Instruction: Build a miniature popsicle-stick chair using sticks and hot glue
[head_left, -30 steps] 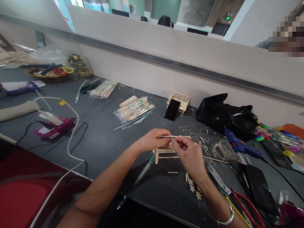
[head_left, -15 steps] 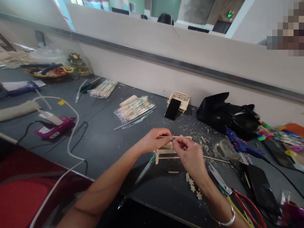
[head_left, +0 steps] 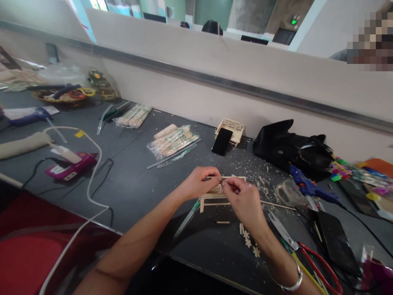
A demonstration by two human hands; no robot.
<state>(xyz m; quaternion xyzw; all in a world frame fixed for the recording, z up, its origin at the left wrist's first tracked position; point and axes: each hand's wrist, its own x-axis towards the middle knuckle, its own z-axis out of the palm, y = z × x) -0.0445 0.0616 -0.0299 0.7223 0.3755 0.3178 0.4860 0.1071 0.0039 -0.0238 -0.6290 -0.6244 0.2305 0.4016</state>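
Observation:
A small frame built of thin wooden sticks stands on the dark table in front of me. My left hand and my right hand meet just above it. Both pinch one thin wooden stick, held level over the frame's top, its right end poking out past my fingers. A short loose stick lies on the table just in front of the frame. A silver bangle is on my right wrist.
Bags of sticks, a phone leaning on a lattice model, a black bag, blue glue gun, pink glue gun with white cable, and red-handled cutters surround me. Sawdust litters the middle. A person sits at far right.
My hands have slid the stick a little leftward through my fingers, so less of it shows to the left of my left thumb. The frame has not moved.

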